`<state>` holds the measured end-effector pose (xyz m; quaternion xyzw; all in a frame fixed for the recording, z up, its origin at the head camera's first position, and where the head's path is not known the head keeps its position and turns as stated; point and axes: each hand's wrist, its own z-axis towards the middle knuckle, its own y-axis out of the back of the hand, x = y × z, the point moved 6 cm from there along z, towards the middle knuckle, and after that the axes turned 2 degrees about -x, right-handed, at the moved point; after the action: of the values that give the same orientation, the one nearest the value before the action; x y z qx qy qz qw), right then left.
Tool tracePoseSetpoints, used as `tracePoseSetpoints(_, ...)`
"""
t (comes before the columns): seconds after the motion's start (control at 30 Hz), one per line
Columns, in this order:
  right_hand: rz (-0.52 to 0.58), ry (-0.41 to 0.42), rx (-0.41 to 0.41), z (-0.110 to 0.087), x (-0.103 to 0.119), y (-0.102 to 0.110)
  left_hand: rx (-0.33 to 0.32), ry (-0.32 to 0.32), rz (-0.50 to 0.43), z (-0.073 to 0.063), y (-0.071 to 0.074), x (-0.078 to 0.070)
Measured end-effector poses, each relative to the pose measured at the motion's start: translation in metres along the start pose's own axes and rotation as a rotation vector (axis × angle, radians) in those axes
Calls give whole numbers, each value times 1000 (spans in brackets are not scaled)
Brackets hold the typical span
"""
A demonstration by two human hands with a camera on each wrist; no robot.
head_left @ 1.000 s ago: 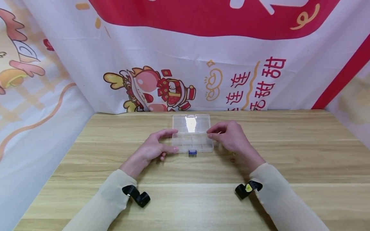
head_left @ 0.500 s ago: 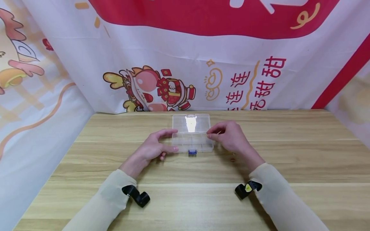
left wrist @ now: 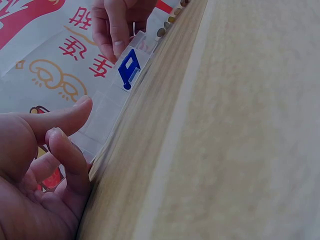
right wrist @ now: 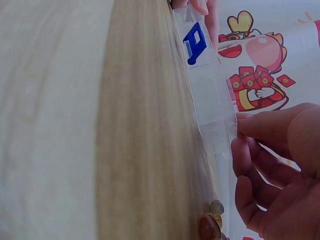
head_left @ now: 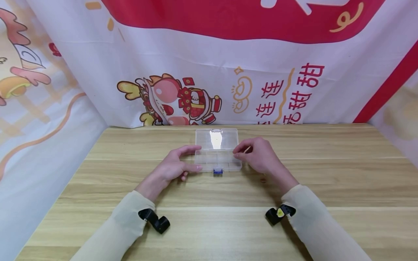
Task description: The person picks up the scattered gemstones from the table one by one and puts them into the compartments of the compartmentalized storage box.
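Note:
A clear plastic compartment box [head_left: 205, 157] stands on the table, its lid [head_left: 202, 139] raised at the back and its blue latch [head_left: 218, 171] facing front. My left hand [head_left: 172, 166] holds the box's left end, thumb at the front wall and index finger at the rear corner. In the left wrist view, the box's blue latch [left wrist: 129, 70] lies beyond the thumb. Thumb and index finger of my right hand [head_left: 258, 155] come together over the right-end compartments. The right wrist view shows the right hand [right wrist: 275, 165] at the box's end; I cannot tell what its hidden fingertips pinch.
Several small pebble-like pieces [right wrist: 216, 207] lie on the table under my right hand, one of them brown [right wrist: 208, 227]. Behind the wooden table [head_left: 202, 217] hangs a printed white and red cloth [head_left: 202, 54]. A black wrist camera [head_left: 160, 224] juts from each sleeve.
My right thumb and index fingertips have shifted slightly toward the front over the box's right end. The left hand and the box have stayed in place.

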<state>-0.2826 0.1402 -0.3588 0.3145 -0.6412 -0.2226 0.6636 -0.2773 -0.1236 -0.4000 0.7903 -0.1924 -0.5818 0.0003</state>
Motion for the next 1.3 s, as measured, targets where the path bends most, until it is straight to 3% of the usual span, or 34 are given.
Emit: tracePoseSetpoints(1.3, -38, 36, 20, 1, 1, -2, -12, 4, 1, 2, 0, 0)
